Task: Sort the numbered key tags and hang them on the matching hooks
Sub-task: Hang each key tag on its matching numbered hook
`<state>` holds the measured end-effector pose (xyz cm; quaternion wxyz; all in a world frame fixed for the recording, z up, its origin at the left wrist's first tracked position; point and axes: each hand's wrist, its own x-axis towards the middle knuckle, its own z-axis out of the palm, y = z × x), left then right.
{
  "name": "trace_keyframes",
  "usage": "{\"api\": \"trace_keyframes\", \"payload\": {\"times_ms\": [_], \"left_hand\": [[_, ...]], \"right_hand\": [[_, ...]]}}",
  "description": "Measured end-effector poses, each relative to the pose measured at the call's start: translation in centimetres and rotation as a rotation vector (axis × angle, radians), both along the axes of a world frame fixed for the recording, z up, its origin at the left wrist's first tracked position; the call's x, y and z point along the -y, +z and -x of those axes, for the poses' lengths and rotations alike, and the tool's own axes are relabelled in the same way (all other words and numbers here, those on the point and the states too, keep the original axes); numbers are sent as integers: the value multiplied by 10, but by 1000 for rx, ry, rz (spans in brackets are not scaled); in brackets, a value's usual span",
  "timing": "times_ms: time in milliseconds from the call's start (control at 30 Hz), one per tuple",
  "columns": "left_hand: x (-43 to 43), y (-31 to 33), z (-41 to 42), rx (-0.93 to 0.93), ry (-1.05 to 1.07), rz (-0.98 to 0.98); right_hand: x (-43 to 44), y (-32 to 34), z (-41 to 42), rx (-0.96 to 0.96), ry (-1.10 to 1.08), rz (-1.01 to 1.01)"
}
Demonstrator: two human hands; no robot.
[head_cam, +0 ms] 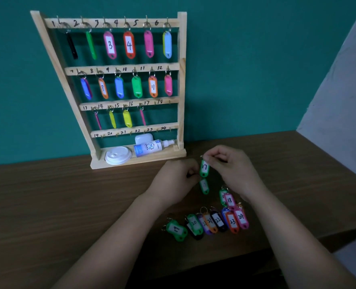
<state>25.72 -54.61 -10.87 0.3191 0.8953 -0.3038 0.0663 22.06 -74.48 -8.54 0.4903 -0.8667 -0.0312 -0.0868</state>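
Brown wood-grain table [37, 205] carries everything. Beyond the hands and off to their left a pale wooden rack [182, 90] stands upright against the teal wall, with four numbered rails. Coloured tags hang from hooks 1 to 16. On the rack's base, left to right, lie a white cup lid [118, 157], a small white case [143, 138] and a spray bottle [152, 147] on its side.

The left hand [173, 180] is raised just off the table with its fingers curled in, the tips closing on the lower end of the green tag marked 17 [204, 168]. This tag hangs upright between the two hands, label towards the camera. Right beneath it is a second, dimmer green shape; whether that is another tag or a reflection in the table I cannot tell. The right hand [231, 170] pinches the metal ring at the top of the tag between thumb and forefinger, its other fingers folded.

Nearer the person than both hands, the loose tags lie in an overlapping row on the table: green 19 [176, 230] below the left hand, then green 20 [193, 224], orange 21 [210, 223], dark 22 [218, 221], orange 23 [233, 223] and pink 24 [241, 217]. Pink 18 [229, 200] lies on another green tag just beside the right wrist.
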Motion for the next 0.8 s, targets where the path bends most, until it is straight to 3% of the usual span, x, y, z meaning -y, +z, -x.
{"api": "trace_keyframes", "payload": {"times_ms": [133, 533, 800], "left_hand": [[-16, 7, -9, -26, 74, 53], [-71, 29, -20, -23, 248, 210], [-97, 50, -22, 24, 343, 257]], "right_hand": [[-33, 12, -28, 132, 9, 58], [-118, 55, -113, 379, -109, -174], [-124, 65, -119, 405, -183, -59]]}}
